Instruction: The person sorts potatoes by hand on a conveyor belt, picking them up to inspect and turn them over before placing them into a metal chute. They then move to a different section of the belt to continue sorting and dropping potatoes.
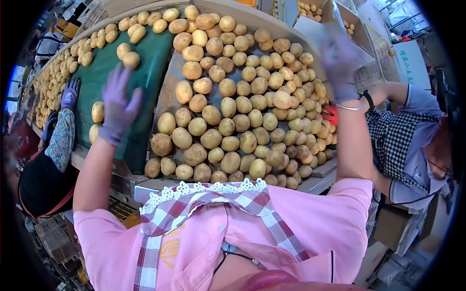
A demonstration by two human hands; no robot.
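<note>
My left hand [119, 104], in a thin purple glove, is over the green conveyor belt [145, 92] with its fingers apart and nothing in them. Two potatoes [131, 59] are just beyond its fingertips, and a few more lie on the belt beside it. My right hand [340, 63], gloved too, is smeared by motion at the right edge of the sorting table; its fingers cannot be made out. Between my hands spreads a dense layer of yellow-brown potatoes [235, 104], some stained with soil. A red object [330, 115] shows behind my right wrist.
At the left, a co-worker's gloved hand [71, 93] rests near the belt's edge beside a heap of potatoes [51, 94]. Another person in a checked apron [399, 143] stands close on the right. Boxes holding potatoes [309, 10] and a plastic crate [370, 76] are beyond the table.
</note>
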